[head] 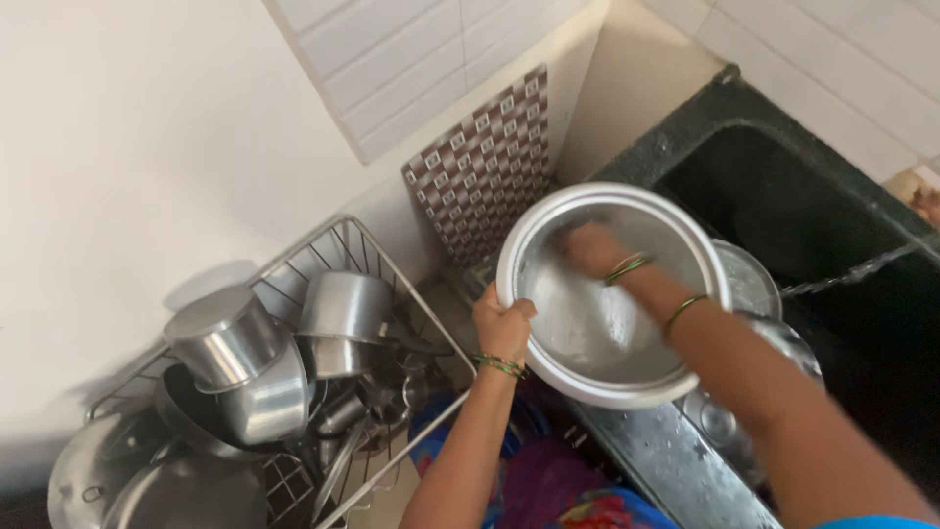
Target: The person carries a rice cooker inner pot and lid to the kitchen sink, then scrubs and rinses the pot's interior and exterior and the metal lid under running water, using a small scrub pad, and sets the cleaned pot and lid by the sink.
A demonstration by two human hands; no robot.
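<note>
I hold a large round steel pot (597,333) tilted on its side over the edge of a dark stone sink (783,206). My left hand (502,323) grips the pot's rim on its left side. My right hand (590,247) is inside the pot, pressed against its inner wall near the top, blurred; I cannot see if it holds anything. Both wrists wear thin bangles.
A wire dish rack (323,245) at the left holds several steel pots (230,338) and lids (88,480). More steel vessels (749,284) lie in the sink behind the pot. A thin stream of water (852,272) runs at right. Tiled walls stand behind.
</note>
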